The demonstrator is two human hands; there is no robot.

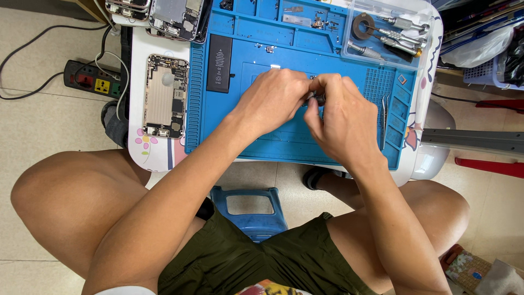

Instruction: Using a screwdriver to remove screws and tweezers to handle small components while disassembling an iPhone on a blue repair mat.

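Blue ribbed silicone mat (256, 136) covers a small white desk (143, 65) over tiled floor. Both hands meet at frame centre: left hand (273, 98) and right hand (341, 117) pinch one small dark metal part (316, 98), mostly hidden. One flat black battery (219, 63) and one bare metal phone housing (165, 95) lie at upper left.

Left hand (273, 98) and right hand (341, 117) meet fingertip to fingertip over the blue work mat (262, 139), pinching a small dark part (318, 98); its kind cannot be made out. A black battery (219, 63) lies on the mat's left portion. An opened phone housing (165, 95) rests on the table (158, 155), beside the mat. A clear tool case (390, 33) sits at upper right.
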